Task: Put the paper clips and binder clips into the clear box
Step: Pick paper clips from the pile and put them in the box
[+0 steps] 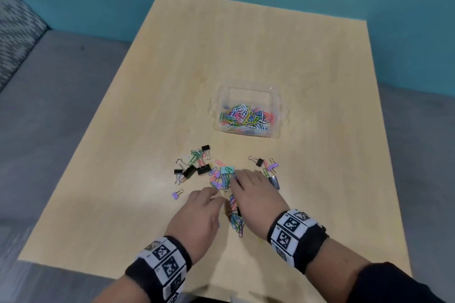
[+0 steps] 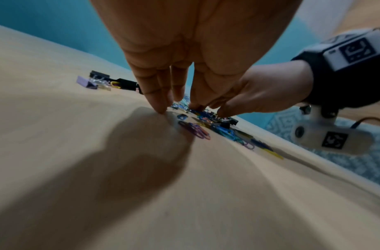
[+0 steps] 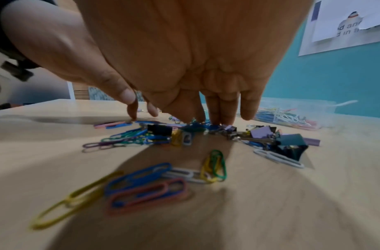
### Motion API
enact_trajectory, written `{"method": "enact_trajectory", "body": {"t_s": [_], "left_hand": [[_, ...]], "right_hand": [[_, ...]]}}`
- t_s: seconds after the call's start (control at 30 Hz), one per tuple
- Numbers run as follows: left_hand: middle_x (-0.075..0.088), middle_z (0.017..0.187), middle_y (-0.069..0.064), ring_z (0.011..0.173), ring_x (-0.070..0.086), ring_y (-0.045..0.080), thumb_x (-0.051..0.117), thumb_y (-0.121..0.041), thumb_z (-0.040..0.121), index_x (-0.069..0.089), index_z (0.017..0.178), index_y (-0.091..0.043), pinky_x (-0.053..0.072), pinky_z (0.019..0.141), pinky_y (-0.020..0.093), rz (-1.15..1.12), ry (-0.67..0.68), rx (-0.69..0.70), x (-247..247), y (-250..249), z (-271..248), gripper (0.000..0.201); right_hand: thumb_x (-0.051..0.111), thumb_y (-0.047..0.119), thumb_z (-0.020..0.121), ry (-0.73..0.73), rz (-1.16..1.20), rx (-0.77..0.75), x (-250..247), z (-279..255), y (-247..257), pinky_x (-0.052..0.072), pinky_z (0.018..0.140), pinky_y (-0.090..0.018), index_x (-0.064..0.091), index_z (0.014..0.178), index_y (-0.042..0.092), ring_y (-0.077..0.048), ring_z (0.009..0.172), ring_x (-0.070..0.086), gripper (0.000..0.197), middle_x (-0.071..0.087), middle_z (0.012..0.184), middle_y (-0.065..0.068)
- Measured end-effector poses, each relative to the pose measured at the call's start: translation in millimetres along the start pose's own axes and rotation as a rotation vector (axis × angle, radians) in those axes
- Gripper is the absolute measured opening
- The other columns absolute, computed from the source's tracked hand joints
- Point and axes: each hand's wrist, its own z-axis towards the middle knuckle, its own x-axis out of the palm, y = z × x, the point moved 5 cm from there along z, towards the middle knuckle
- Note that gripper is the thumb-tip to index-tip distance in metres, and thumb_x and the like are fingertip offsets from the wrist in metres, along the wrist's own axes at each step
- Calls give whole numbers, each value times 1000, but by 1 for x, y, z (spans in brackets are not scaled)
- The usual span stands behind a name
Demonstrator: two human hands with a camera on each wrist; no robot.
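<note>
A clear box (image 1: 248, 94) with several coloured paper clips in it stands mid-table; the right wrist view shows it behind my fingers (image 3: 291, 115). Loose paper clips (image 1: 235, 219) and black binder clips (image 1: 203, 170) lie scattered in front of it. My left hand (image 1: 211, 195) and right hand (image 1: 240, 181) are side by side over the pile. Straight fingers of both point down. The left fingertips (image 2: 161, 108) touch the table beside purple clips. The right fingertips (image 3: 217, 118) press on the heap of clips. Neither hand holds anything.
A purple binder clip (image 1: 175, 195) lies alone left of my left hand. More clips (image 1: 268, 167) sit right of my right hand. The wooden table (image 1: 246, 44) meets a teal wall behind. A grey seat (image 1: 49, 106) runs along its left side.
</note>
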Motion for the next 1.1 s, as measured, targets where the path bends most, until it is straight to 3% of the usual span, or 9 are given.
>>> {"method": "enact_trajectory", "body": {"t_s": [0.1,0.17,0.33,0.5,0.67,0.8,0.9,1.0,1.1], "left_hand": [[51,131,8,109,50,28,46,-15,73,52,118,-17,49,87,37,115,55,34,6,-1,5,46],[49,134,10,114,50,30,55,-16,70,52,117,-15,51,86,40,134,101,28,10,6,7,47],[61,117,8,102,60,29,62,-7,70,63,100,-13,54,80,34,76,2,8,1,17,1,30],[55,98,4,89,57,26,65,-17,82,64,106,-14,46,73,32,-173,-139,-298,-20,38,12,24],[51,101,4,93,52,26,56,-23,87,60,106,-15,39,65,30,-31,-12,-292,-14,28,31,21],[52,101,4,90,54,24,54,-20,88,60,109,-13,40,67,29,-55,-28,-327,-9,34,17,23],[55,101,7,90,56,27,54,-14,88,59,120,-15,47,70,33,-51,-26,-310,-4,36,3,32],[52,88,5,78,53,28,56,-11,84,61,111,-17,49,60,37,24,-1,-261,1,37,-9,28],[47,77,0,67,50,24,54,-7,77,63,96,-22,46,53,35,85,21,-131,5,30,-22,26]], "right_hand": [[50,13,71,67,-15,-29,13,-12,5,36,105,-50,49,128,-3,-39,122,45,59,49,130,-24],[60,15,71,100,-18,-48,21,-24,8,34,107,-52,47,131,-3,-39,129,42,64,45,137,-24],[66,15,67,74,38,-105,21,-44,9,39,104,-50,57,123,5,-33,128,46,57,53,134,-13],[47,9,77,-16,177,24,7,-31,2,46,86,-41,59,110,11,-30,101,53,35,60,108,-6],[48,12,83,-39,260,176,-6,-5,-1,46,71,-42,58,100,14,-28,85,47,20,55,93,-6],[57,10,79,-74,240,137,-11,-3,4,44,64,-42,57,87,13,-29,79,48,9,54,86,-7],[65,13,73,-29,143,11,-4,-10,20,42,63,-39,58,90,13,-28,79,48,18,55,89,-6],[61,12,70,33,68,-83,6,-12,36,43,70,-42,57,106,12,-30,88,47,36,55,103,-5],[56,10,69,76,18,-132,10,-9,45,42,71,-42,57,109,10,-31,91,46,40,56,110,-5]]}}
